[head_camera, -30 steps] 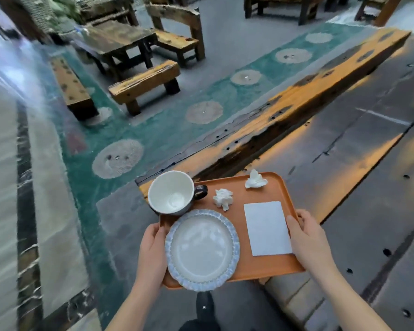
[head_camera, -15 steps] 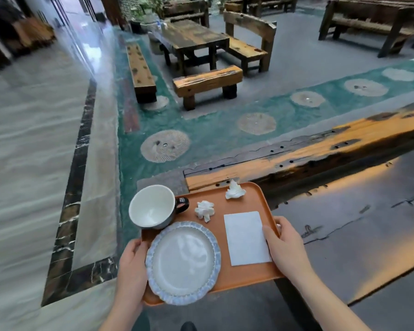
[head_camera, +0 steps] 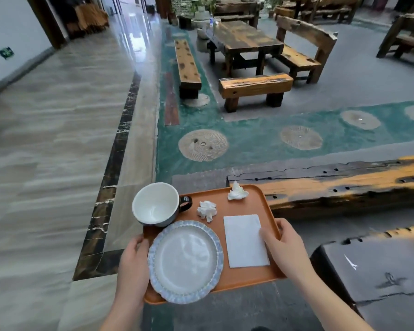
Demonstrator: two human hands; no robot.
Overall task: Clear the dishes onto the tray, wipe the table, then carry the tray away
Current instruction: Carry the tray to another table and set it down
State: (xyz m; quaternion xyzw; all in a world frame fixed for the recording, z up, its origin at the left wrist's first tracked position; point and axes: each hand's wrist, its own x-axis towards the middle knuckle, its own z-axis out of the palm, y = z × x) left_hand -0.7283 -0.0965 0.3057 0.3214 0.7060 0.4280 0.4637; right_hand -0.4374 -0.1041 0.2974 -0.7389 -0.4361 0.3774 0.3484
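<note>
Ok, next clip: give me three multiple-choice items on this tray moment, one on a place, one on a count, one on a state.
1. Where does the cup sit on the tray?
A. far left corner
B. near right corner
C. centre

2. How many crumpled tissues lie on the tray?
A. one
B. two
C. four

3. How is the tray held?
A. left hand only
B. resting on a bench, no hands
C. both hands, one on each side

Answers:
1 A, the cup overhangs the far left corner, beyond the plate.
2 B, one crumpled tissue lies mid-tray and another at the far edge; the flat napkin is not crumpled.
3 C, the left hand grips the left edge, the right hand the right edge.
</note>
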